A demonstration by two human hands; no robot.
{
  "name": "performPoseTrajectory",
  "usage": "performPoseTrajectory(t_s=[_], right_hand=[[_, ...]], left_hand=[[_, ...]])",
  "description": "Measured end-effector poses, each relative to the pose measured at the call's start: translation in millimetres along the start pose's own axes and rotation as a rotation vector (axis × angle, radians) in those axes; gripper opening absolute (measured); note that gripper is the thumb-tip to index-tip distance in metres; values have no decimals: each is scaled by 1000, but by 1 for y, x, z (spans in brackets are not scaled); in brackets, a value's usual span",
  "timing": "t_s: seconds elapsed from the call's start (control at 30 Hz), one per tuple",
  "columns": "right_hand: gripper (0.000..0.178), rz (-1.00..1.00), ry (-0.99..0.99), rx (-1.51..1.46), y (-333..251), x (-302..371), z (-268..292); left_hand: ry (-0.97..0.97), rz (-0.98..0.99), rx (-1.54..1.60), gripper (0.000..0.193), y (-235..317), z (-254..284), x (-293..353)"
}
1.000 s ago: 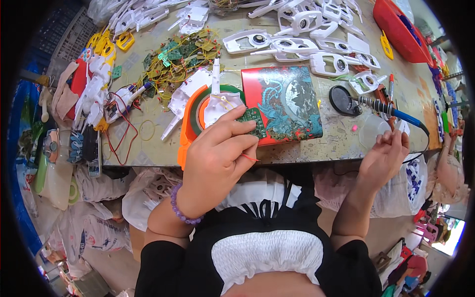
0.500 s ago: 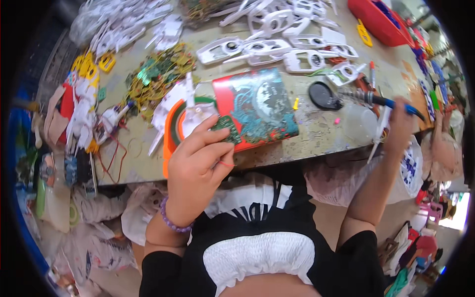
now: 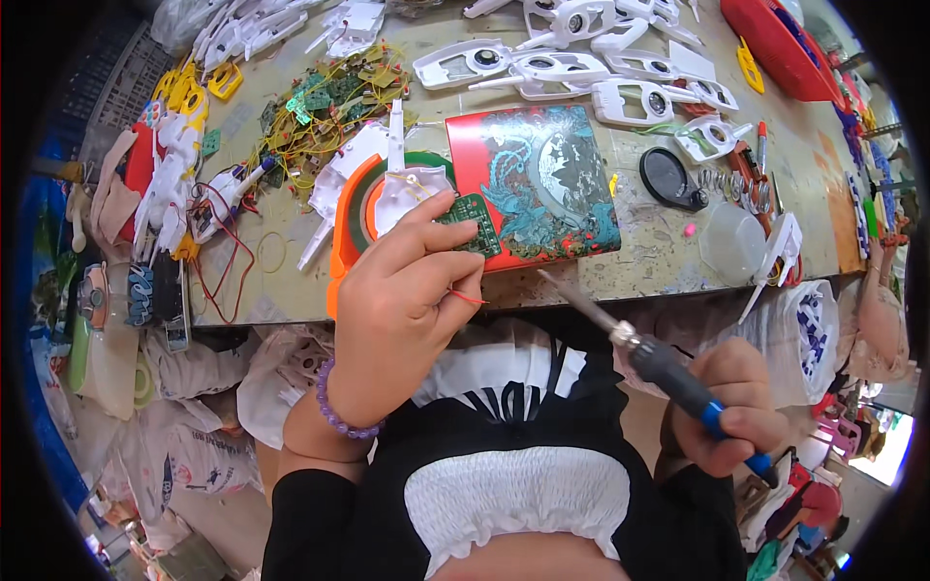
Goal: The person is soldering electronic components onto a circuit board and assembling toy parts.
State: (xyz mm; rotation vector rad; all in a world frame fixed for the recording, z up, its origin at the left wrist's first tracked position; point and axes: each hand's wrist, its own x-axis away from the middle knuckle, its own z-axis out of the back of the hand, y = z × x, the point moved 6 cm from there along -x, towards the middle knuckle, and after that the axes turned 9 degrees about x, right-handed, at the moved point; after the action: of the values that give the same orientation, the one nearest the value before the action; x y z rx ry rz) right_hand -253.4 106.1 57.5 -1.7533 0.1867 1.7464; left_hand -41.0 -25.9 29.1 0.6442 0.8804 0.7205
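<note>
My left hand [image 3: 402, 281], with a purple bead bracelet on its wrist, pinches a small green circuit board [image 3: 472, 225] over the near left corner of a red and teal patterned box [image 3: 542, 184]. A short red wire [image 3: 467, 296] sticks out between its thumb and fingers. My right hand [image 3: 727, 407] is wrapped around the blue and black handle of a soldering iron [image 3: 668, 381]. The iron's tip points up and left, just off the table's front edge and apart from the board. Behind my left hand lie an orange and green tape roll [image 3: 355, 208] and a white plastic part [image 3: 412, 189].
A tangle of wired green boards [image 3: 334, 107] lies at the back left. White plastic housings [image 3: 552, 73] spread across the back. On the right are a black round holder [image 3: 668, 177], a coil spring stand [image 3: 722, 182], a clear cup [image 3: 731, 242] and a red basin [image 3: 775, 44].
My right hand has lifted the soldering iron from the stand on the right and brought it toward me and leftward. My left hand still holds the board. The view has shifted slightly.
</note>
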Motion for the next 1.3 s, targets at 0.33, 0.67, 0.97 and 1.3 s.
performPoseTrajectory(t_s=[0.33, 0.67, 0.97, 1.3], right_hand=[[31, 40, -119, -19, 10, 2, -28], [32, 2, -89, -38, 13, 4, -26], [31, -8, -112, -32, 13, 2, -26], [28, 19, -187, 60, 6, -7, -23]], left_hand=[[2, 19, 2, 14, 1, -1, -1], [-35, 33, -11, 12, 0, -2, -1], [-47, 43, -16, 13, 1, -2, -2], [-34, 76, -15, 12, -1, -2, -1]])
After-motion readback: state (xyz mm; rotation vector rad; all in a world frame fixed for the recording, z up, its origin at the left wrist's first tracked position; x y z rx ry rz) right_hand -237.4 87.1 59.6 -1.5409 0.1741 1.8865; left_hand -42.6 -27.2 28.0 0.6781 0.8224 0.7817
